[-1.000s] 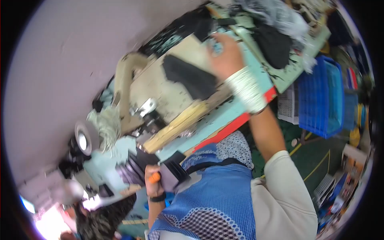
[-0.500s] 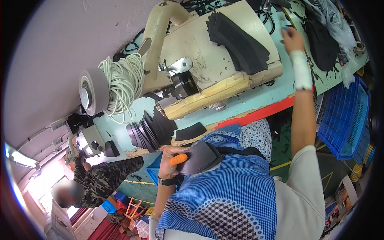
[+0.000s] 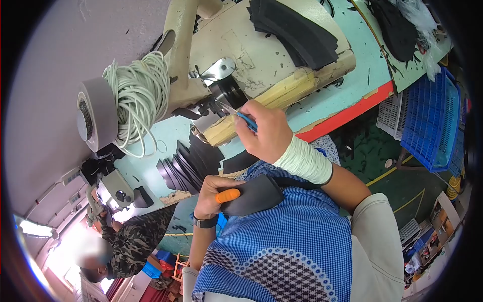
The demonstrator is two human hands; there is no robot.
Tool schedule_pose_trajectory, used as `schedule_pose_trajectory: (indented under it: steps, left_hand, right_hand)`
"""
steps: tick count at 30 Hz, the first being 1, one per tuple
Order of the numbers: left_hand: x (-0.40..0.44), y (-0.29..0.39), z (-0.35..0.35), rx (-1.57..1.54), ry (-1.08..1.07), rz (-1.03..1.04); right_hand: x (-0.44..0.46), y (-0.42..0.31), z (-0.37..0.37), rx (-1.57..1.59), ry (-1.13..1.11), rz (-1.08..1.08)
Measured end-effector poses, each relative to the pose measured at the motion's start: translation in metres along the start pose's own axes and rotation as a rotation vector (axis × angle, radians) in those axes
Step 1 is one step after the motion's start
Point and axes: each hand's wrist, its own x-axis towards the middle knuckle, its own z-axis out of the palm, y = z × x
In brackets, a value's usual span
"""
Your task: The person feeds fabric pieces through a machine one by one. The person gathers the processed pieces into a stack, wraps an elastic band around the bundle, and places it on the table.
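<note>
My left hand (image 3: 214, 196), with an orange cover on one finger, grips a stack of dark curved pieces (image 3: 256, 195) against my apron. My right hand (image 3: 264, 128), its wrist wrapped in white cord, is closed on a small blue-handled tool (image 3: 246, 121). The tool's thin metal tip points at the black wheel (image 3: 227, 94) of the beige machine (image 3: 274, 55). More black pieces (image 3: 297, 35) lie on the machine's top. Below the machine, beside my left hand, a fanned row of dark pieces (image 3: 178, 168) rests on the table.
White cord (image 3: 141, 100) hangs beside a large tape roll (image 3: 98, 113) at the left. A person in camouflage clothing (image 3: 138, 241) is at another machine (image 3: 115, 189), lower left. Blue crates (image 3: 432, 121) stand at the right, and black pieces and clear plastic lie at the upper right.
My right hand has come from the far right side of the table to the machine's wheel, with the blue-handled tool now visible in it. My left hand still holds the stack.
</note>
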Motion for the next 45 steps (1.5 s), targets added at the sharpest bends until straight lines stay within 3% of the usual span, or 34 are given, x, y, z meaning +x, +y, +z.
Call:
schedule_pose_trajectory:
  steps: [11, 22, 25, 31, 45]
  left_hand:
    - [0.004, -0.001, 0.001, -0.064, -0.006, 0.031]
    - [0.006, -0.001, 0.007, -0.013, -0.024, 0.033]
    - [0.007, 0.000, 0.006, -0.004, -0.014, 0.039]
    - [0.002, 0.000, 0.003, -0.091, 0.019, 0.064]
    - [0.003, -0.002, 0.004, -0.094, 0.020, 0.077]
  right_hand:
    - [-0.006, 0.006, 0.019, -0.089, -0.030, 0.065]
    - [-0.012, 0.011, 0.027, -0.226, -0.017, -0.102]
    - [-0.011, 0.014, 0.024, -0.070, 0.036, -0.168]
    - [-0.010, 0.009, 0.028, -0.116, -0.007, 0.007]
    - [-0.010, 0.007, 0.035, -0.098, 0.011, 0.008]
